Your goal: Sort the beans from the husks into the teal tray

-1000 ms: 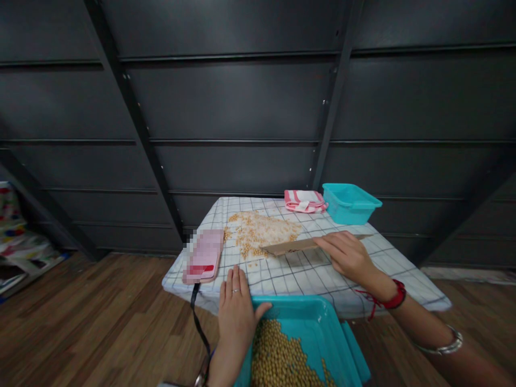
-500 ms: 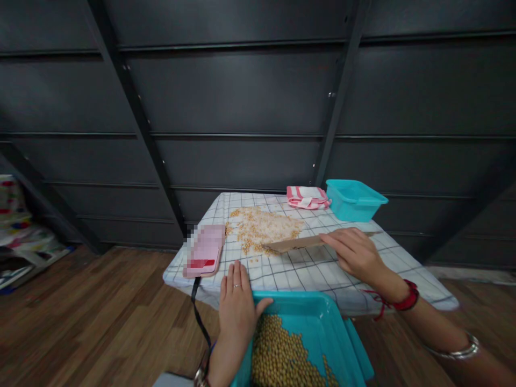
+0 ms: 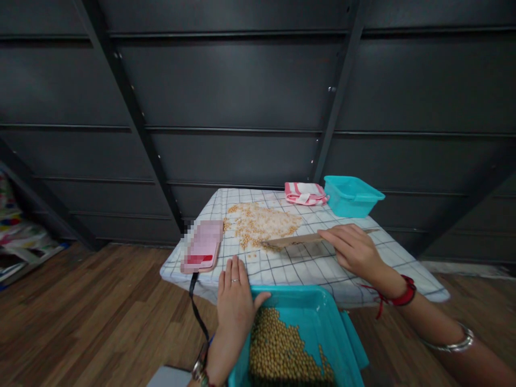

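My right hand (image 3: pixel 350 248) grips a flat strip of cardboard (image 3: pixel 296 240) between thumb and fingers, holding it over the table. The strip's far end reaches the near edge of a spread pile of yellow soybeans mixed with white grains (image 3: pixel 264 221). My left hand (image 3: pixel 235 298) lies flat with its fingers stretched toward the table's front edge. Its thumb sticks out over the left rim of a turquoise plastic bin (image 3: pixel 308 312). Inside that bin is a heap of soybeans (image 3: pixel 278 344), mostly on its left and near side.
A white checked cloth (image 3: pixel 290 271) covers the table. A pink phone (image 3: pixel 203 244) with a black strap (image 3: pixel 194 306) lies at the left. A folded pink-striped towel (image 3: pixel 305 193) and a smaller turquoise basket (image 3: pixel 350 196) stand at the back right. Behind is a dark panelled wall (image 3: pixel 237 86).
The whole view has shifted slightly. The cardboard and both hands keep nearly the same place relative to the table and bin.
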`<state>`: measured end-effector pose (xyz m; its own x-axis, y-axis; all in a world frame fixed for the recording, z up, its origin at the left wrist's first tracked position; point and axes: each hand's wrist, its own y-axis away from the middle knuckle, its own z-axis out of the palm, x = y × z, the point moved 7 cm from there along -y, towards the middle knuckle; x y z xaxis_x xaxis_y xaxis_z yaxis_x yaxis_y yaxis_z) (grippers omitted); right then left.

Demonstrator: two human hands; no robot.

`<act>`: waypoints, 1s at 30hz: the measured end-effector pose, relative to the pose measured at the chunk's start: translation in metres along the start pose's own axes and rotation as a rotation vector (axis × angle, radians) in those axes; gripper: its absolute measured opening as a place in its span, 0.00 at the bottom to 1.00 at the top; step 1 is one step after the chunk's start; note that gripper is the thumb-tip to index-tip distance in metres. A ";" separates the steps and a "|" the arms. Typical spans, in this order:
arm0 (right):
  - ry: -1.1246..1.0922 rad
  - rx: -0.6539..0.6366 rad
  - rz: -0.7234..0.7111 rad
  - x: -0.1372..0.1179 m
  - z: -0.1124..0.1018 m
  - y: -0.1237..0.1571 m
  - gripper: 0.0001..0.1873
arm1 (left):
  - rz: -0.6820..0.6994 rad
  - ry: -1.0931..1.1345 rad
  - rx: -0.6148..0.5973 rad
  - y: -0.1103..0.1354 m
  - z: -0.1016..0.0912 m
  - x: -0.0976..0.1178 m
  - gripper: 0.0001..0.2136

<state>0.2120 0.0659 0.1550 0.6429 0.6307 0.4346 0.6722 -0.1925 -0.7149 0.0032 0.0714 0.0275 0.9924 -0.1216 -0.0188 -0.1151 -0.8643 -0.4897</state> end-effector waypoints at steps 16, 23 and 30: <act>-0.020 -0.010 -0.001 0.002 -0.017 0.005 0.21 | -0.003 -0.011 0.024 0.003 -0.008 0.008 0.40; -0.065 -0.048 -0.011 -0.007 -0.025 0.007 0.21 | 0.009 -0.034 0.055 0.005 -0.009 0.010 0.41; -0.071 -0.037 0.003 -0.006 -0.030 0.006 0.25 | 0.000 -0.014 0.052 0.005 -0.008 0.010 0.41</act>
<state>0.2229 0.0383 0.1641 0.6179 0.6815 0.3920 0.6844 -0.2209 -0.6949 0.0121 0.0617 0.0312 0.9930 -0.1145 -0.0307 -0.1131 -0.8376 -0.5344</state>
